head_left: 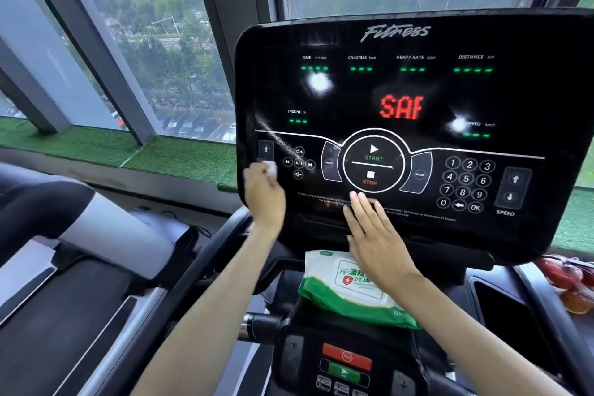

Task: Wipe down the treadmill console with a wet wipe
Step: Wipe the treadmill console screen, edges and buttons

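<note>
The black treadmill console (pixel 401 87) fills the upper right, lit with green dashes and a red "SAF". My left hand (pixel 263 194) grips a small white wet wipe (pixel 270 168) and holds it against the console's lower left, by the incline arrow buttons. A wet streak runs diagonally up from there. My right hand (pixel 374 228) lies flat with straight fingers on the console's bottom edge, just below the STOP button. A green and white pack of wet wipes (pixel 337 289) rests on the shelf under the console, partly behind my right wrist.
A handlebar panel with a red stop button (pixel 347 355) and a green button sits below the pack. Another treadmill (pixel 80 251) stands to the left. Red and orange objects (pixel 569 283) lie in the right tray. Large windows (pixel 154 42) are behind the console.
</note>
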A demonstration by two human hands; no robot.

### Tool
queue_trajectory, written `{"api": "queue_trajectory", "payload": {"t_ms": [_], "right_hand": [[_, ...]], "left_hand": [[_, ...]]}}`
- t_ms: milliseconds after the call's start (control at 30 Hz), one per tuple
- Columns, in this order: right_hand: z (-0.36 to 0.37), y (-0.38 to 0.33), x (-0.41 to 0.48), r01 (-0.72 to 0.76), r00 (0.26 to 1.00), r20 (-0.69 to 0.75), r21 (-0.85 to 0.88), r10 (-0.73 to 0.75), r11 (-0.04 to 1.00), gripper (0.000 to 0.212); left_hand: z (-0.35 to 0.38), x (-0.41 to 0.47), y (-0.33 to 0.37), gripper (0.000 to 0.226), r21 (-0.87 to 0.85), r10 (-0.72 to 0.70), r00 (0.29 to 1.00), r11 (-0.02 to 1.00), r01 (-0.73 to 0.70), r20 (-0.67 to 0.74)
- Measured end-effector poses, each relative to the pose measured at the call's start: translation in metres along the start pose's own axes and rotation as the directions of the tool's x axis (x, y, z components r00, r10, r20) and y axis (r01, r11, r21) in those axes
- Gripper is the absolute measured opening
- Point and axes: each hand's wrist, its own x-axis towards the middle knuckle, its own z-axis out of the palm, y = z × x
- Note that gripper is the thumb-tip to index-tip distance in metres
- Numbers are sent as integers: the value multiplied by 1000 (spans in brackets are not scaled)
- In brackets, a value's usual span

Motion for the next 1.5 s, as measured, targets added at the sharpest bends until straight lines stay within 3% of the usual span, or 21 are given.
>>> {"api": "queue_trajectory", "payload": {"t_ms": [133,233,333,433,500,600,667,700,733,800,867,967,1000,1033,1133,1167,1267,1333,1400,1433,1500], "right_hand": [[-2,-2,1,-6,1000,-15,33,7,999,56],[-6,2,-5,-51,998,-36,73,54,996,55],[-9,9,-15,-116,992,-48,90,121,989,55],[-9,20,-23,-170,983,-56,96,176,981,55],[-11,27,-26,-202,976,-63,107,209,973,55],[-13,35,-31,-248,963,-75,124,259,961,54],[-11,37,-36,-259,961,-72,115,268,959,54],[-10,37,-38,-259,962,-65,105,266,960,54],[-8,37,-40,-258,963,-56,95,263,962,55],[-6,37,-42,-255,964,-53,75,259,964,55],[-6,39,-43,-248,966,-58,72,252,966,56],[-6,39,-43,-241,968,-54,67,245,968,57],[-6,39,-43,-242,968,-50,63,245,968,57],[-6,38,-43,-244,968,-45,60,247,968,57],[-5,38,-43,-246,968,-47,50,248,968,57],[-5,38,-43,-244,968,-49,48,246,969,57],[-6,37,-44,-243,969,-46,35,244,969,58],[-5,37,-44,-242,969,-39,27,243,970,59],[-5,38,-44,-242,969,-39,32,243,970,59],[-5,38,-44,-242,969,-42,35,243,970,59],[-4,38,-44,-238,970,-45,40,239,971,59]], "left_hand": [[18,-47,14,12,-27,469,827,874,-485,310],[7,-18,9,14,-32,188,981,982,-187,47],[12,-23,16,15,-65,-98,994,993,94,-56],[36,-72,38,12,-43,435,873,898,-437,219],[38,-71,37,12,-92,578,765,811,-578,284],[28,-28,46,16,-131,282,959,951,-279,9],[27,-10,55,14,-169,33,992,984,-54,-126],[30,-13,61,14,-153,84,991,983,-100,-104],[36,-22,67,15,-117,251,967,960,-254,-36],[44,-47,66,16,-95,635,748,771,-630,193],[45,-42,58,17,-87,757,603,638,-765,252],[37,-18,64,13,-146,404,915,904,-402,-22],[37,-18,67,13,-150,361,932,920,-362,-36],[39,-23,68,13,-109,476,879,875,-471,23],[41,-34,57,19,-122,815,491,545,-829,307],[39,-27,57,16,-123,789,535,589,-799,303],[32,-14,65,13,-150,430,902,895,-420,40],[36,-29,65,14,-109,615,778,789,-605,129],[42,-46,53,23,-139,822,408,493,-859,397],[39,-43,51,24,-154,826,323,434,-888,462],[34,-26,62,16,-125,773,509,588,-799,380]]}}
